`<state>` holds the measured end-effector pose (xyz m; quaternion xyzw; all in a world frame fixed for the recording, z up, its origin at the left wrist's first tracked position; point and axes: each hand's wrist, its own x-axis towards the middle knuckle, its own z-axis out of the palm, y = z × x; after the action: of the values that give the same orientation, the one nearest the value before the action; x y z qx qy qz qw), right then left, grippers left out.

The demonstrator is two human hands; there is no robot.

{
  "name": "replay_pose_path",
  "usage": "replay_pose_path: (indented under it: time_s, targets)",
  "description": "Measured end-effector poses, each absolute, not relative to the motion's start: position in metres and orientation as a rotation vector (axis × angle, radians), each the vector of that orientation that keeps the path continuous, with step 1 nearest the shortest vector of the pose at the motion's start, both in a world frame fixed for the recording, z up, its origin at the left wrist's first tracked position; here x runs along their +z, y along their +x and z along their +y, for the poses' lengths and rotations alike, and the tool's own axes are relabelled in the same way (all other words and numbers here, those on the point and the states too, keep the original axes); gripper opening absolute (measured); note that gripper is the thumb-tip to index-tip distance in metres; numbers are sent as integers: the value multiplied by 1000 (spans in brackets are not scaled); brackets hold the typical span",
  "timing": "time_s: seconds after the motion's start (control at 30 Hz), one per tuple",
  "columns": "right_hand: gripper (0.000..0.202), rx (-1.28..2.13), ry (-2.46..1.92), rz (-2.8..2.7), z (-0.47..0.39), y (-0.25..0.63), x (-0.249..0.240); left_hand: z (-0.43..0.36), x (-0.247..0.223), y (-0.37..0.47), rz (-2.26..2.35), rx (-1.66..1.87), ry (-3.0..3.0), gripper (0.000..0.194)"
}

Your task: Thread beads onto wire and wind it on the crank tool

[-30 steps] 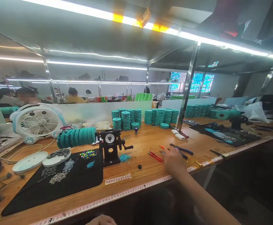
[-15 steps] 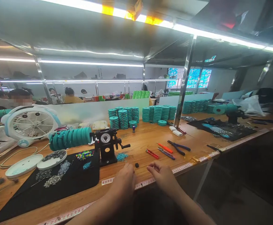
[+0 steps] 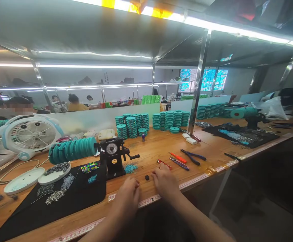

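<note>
My left hand (image 3: 128, 191) is at the bench's front edge with its fingers curled together; what they hold, if anything, I cannot make out. Just right of a small black cube (image 3: 147, 177) is my right hand (image 3: 164, 180), its fingers bent and pressed together; anything in them is too fine to see. Beyond my left hand stands a black hand-crank winder with a dial (image 3: 112, 156), teal foam spools (image 3: 72, 149) lined up on its shaft. Small blue pieces (image 3: 130, 168) lie by its base. A red-handled tool (image 3: 163, 163) lies just behind my right hand.
Pliers (image 3: 194, 156), an orange screwdriver (image 3: 178, 157) and snips (image 3: 179, 163) lie to the right. A black mat (image 3: 86, 195) with beads and metal bits lies left, near a white fan (image 3: 32, 134). Teal spools (image 3: 131, 127) are stacked behind. A measuring tape (image 3: 194, 181) runs along the edge.
My right hand has moved left and slightly forward, up beside the black cube. My left hand has shifted a little left. The cube stays where it was on the bench.
</note>
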<state>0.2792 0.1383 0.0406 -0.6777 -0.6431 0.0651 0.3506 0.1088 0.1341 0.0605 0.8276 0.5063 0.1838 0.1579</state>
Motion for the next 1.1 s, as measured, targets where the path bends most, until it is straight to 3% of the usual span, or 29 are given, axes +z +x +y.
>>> replay_pose_path:
  time_s: [0.07, 0.2, 0.3, 0.4, 0.6, 0.8, 1.1]
  targets:
    - [16, 275, -1583, -1615, 116, 271, 52, 117, 66, 102, 1193, 781, 2096, 20]
    - [44, 1381, -786, -1346, 79, 243, 56, 93, 77, 97, 983, 907, 1842, 19]
    - [38, 1699, -558, -1093, 74, 233, 41, 101, 83, 98, 1114, 869, 1762, 15]
    - [31, 1552, -750, -986, 86, 243, 27, 128, 86, 102, 1275, 711, 1933, 22]
    - [32, 655, -1206, -1299, 116, 274, 29, 189, 81, 122, 1541, 481, 2390, 27]
    - [27, 583, -1300, -1411, 121, 276, 24, 213, 67, 134, 1585, 387, 2370, 17]
    - [26, 607, -1304, -1443, 120, 278, 25, 207, 74, 125, 1445, 629, 1868, 10]
